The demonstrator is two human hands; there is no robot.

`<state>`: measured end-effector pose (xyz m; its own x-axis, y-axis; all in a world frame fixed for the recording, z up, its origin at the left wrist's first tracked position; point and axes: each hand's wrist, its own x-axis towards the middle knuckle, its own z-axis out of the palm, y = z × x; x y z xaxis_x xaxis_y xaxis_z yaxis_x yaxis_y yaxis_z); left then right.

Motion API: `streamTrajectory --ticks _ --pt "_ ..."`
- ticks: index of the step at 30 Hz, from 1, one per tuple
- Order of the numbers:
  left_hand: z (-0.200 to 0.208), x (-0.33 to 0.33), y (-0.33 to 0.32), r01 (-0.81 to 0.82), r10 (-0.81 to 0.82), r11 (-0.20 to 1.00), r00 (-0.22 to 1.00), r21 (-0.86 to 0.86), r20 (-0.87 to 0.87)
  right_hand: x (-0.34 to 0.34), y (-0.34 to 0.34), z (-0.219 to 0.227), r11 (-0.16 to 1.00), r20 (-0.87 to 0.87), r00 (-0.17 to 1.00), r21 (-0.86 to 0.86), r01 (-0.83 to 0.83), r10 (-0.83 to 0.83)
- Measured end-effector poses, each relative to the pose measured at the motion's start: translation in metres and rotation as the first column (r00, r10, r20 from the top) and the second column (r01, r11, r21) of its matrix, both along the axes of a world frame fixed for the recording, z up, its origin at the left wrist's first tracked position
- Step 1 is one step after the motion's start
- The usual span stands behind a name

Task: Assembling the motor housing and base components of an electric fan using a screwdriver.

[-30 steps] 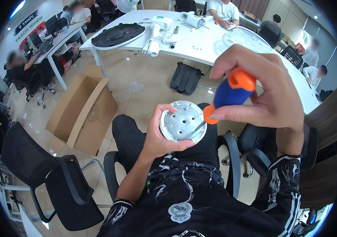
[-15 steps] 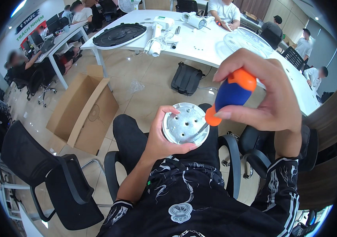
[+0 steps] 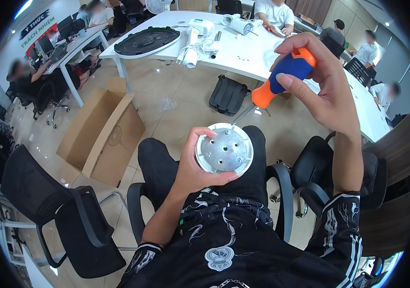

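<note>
My left hand [image 3: 196, 163] grips a round white part with a grey metal plate [image 3: 226, 156] set in its face, holding it over my lap. Several small holes dot the plate. Thumb and fingers clasp the rim from the left side. Above and to the right, my right hand [image 3: 327, 86] is closed on a screwdriver [image 3: 286, 77] with a blue and orange handle. Its metal shaft points down and left, the tip near the upper rim of the round part. Whether the tip touches the rim I cannot tell.
A white table [image 3: 166, 19] ahead bears a black oval base [image 3: 147, 41], white fan parts [image 3: 200, 29] and small loose pieces. An open cardboard box [image 3: 114, 134] stands on the floor at left, a black backpack [image 3: 229, 94] under the table. Office chairs [image 3: 80, 216] flank me; people sit beyond.
My right hand has lifted the screwdriver up and away from the plate's right side, tilting it; its tip is now by the upper rim. My left hand and the round part have barely shifted.
</note>
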<state>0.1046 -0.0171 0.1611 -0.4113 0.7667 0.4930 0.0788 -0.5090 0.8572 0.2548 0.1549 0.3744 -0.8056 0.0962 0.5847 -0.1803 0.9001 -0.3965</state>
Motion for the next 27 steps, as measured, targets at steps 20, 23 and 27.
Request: streamTrajectory --ticks 20,23,27 --pt "0.0009 0.0002 0.0010 0.020 -0.020 1.000 1.000 0.003 0.014 -0.0047 -0.0066 -0.0015 0.998 0.062 0.997 0.013 -0.055 0.054" --pt "0.0003 -0.0007 0.0007 0.022 -0.022 1.000 1.000 0.003 0.013 -0.0049 -0.0055 -0.0005 0.996 0.069 0.994 0.018 -0.082 0.081" --pt "-0.0014 -0.0006 0.0012 0.017 -0.017 1.000 1.000 0.007 0.015 -0.0058 -0.0047 0.0001 0.995 0.086 0.992 0.001 -0.095 0.095"
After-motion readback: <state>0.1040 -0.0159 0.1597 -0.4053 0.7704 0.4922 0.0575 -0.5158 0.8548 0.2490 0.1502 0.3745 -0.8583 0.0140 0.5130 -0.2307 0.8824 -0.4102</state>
